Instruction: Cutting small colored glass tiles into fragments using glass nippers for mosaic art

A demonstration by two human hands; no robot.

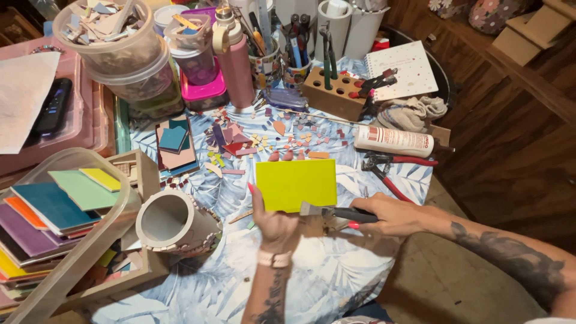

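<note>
My left hand (271, 221) holds up a bright yellow-green rectangular tile (295, 183) by its lower left edge, above the table. My right hand (384, 215) grips a dark-handled cutting tool (336, 212); the tool's metal head touches the tile's bottom edge. Both hands are over a leaf-patterned blue and white tablecloth (318, 270). Small pieces of coloured tile (264, 141) lie scattered just beyond the yellow-green tile.
A white cylindrical pot (174, 225) lies on its side at left. A clear bin of coloured tiles (48, 210) sits far left. Red-handled nippers (390, 171), a white glue bottle (393, 141), a wooden tool block (333, 93), a pink bottle (234, 63) and tubs stand behind.
</note>
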